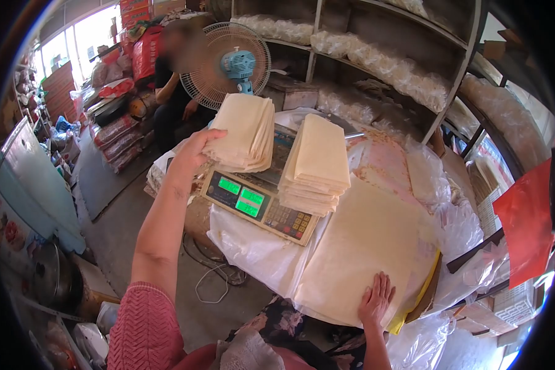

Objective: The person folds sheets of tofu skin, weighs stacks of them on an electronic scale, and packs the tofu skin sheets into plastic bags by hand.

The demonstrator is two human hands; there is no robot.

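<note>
My left hand (205, 146) grips the left edge of a stack of folded, thin cream-coloured sheets (243, 131), thumb on top and the other fingers partly hidden. This stack sits at the left of a digital scale (270, 216) with lit green displays. A second, taller stack of folded sheets (316, 161) stands at the scale's right side, its layers slightly uneven. My right hand (377, 298) lies flat, fingers stretched out, on the near right part of a large cream sheet (357, 246) spread over the table.
Behind the scale stands a fan (237, 63), with a seated person (172, 92) beside it. Shelves with plastic-bagged goods (376, 61) line the back. Clear plastic (456, 228) and a red sheet (524, 219) hang at the right. A cable (214, 283) lies on the floor.
</note>
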